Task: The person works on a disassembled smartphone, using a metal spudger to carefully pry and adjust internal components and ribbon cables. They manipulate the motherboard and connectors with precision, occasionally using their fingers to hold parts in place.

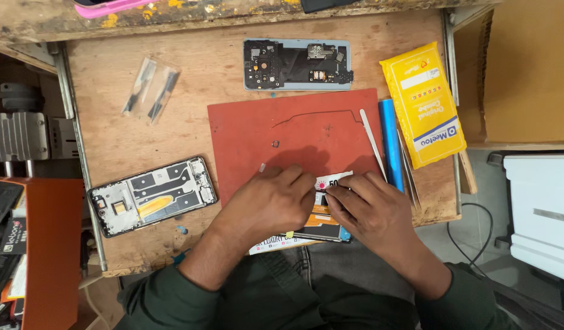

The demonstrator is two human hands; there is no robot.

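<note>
Pinching from both sides, the left hand [276,198] and right hand [370,211] hold a flat phone battery [321,225] at the near edge of the red mat [294,137], its long axis running left to right. A phone frame [152,195] lies well left, a phone back with circuit boards [297,64] lies beyond the mat, and a blue tube [390,143] and yellow packet [423,104] lie to the right.

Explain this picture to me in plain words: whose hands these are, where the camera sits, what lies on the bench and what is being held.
The single picture comes from a camera worn on a person's head, looking down at a wooden bench. The left hand and right hand are the person's own; together they pinch a flat phone part with a white label at the near edge of a red mat. An opened phone frame lies to the left, a phone back with exposed boards at the top, and a blue tube, white stick and yellow packet to the right.
</note>
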